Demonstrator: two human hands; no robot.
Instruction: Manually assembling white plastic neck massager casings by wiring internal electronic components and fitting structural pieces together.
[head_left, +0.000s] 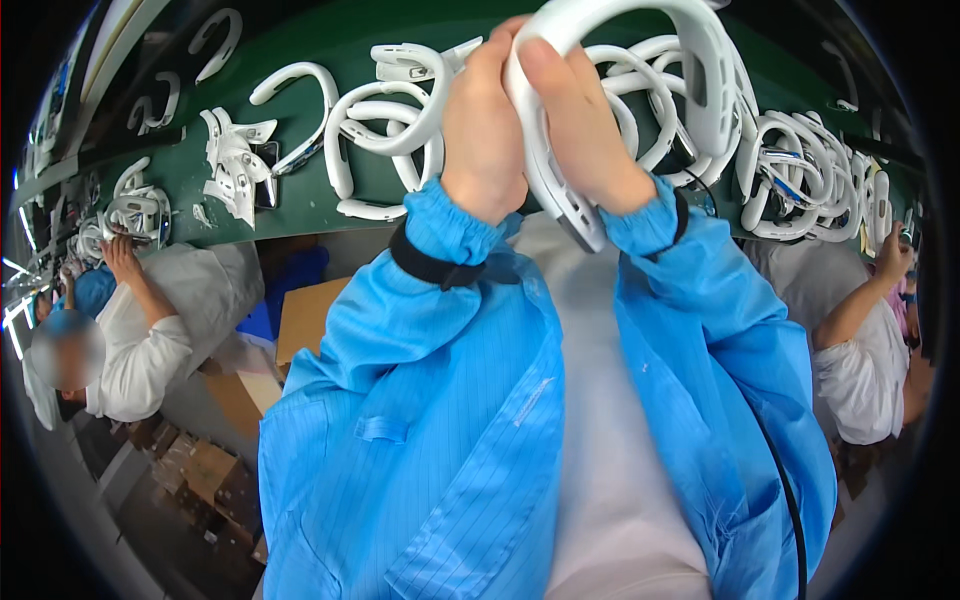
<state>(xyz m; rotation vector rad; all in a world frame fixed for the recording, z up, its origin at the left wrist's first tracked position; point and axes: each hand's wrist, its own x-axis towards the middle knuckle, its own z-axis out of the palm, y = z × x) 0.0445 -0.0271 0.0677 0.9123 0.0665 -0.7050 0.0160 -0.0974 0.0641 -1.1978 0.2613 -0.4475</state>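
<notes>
A white U-shaped plastic shell (712, 75), like that of a neck fan, is held up close in front of me, with slots along its right-hand arm. My left hand (485, 135) is closed around the outer side of its left arm. On that same arm my right hand (588, 135) grips from the other side, its thumb pressed against the white surface. Most of my left fingers are hidden. Behind my hands, similar curved white shells (340, 150) lie on the green tabletop (290, 215).
More white shells (800, 180) lie heaped at the right. A stack of small white parts (235, 165) sits on the left beside a dark flat object (267, 160). Co-workers in white sit on both sides, one (140, 365) left and one (865, 350) right. A cardboard box (310, 315) stands below the table edge.
</notes>
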